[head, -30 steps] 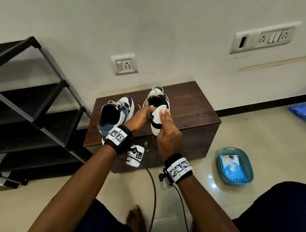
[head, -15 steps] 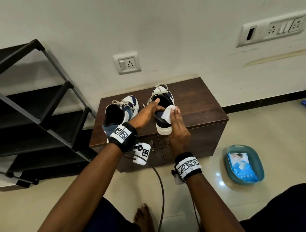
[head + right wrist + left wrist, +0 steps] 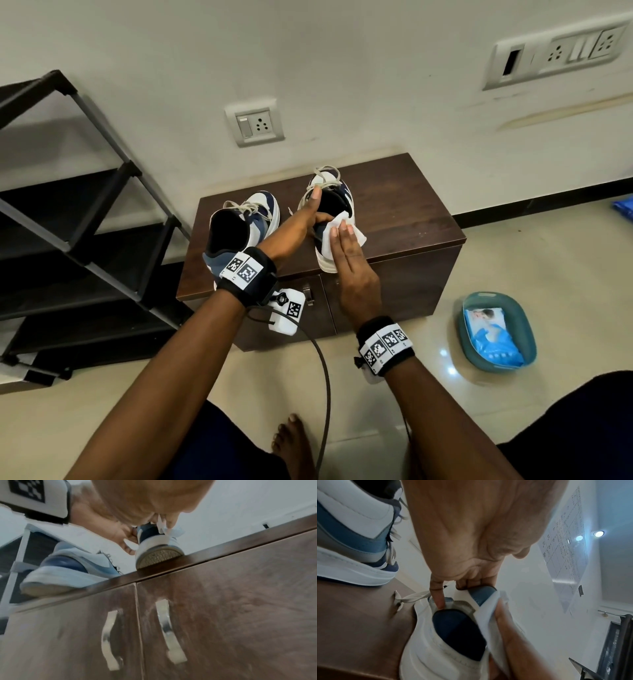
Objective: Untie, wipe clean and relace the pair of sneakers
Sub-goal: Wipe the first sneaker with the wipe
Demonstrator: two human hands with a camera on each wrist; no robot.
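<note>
Far to the left of the hands stands a black rack (image 3: 85, 219) against the wall. Just left of the left hand (image 3: 294, 229), the left sneaker (image 3: 239, 233) sits on the brown bench (image 3: 404, 212), heel toward the person, its laces (image 3: 245, 207) loose over the tongue. The left hand grips the heel collar of the right sneaker (image 3: 329, 205): thumb up along the inner side, fingers (image 3: 436, 596) curled over the collar rim, one fingertip pressing on the padding. That sneaker is tilted, its heel raised off the bench so the tread shows in the right wrist view. The right hand (image 3: 349, 260) lies flat with straight fingers, pressing a white wipe (image 3: 339, 236) against the sneaker's outer heel side; the wipe folds around the collar edge. Below the hands, the bench front has two doors with metal handles (image 3: 164, 628). On the floor to the right of the right hand sits a teal tub (image 3: 496, 332) holding a blue packet (image 3: 489, 335).
</note>
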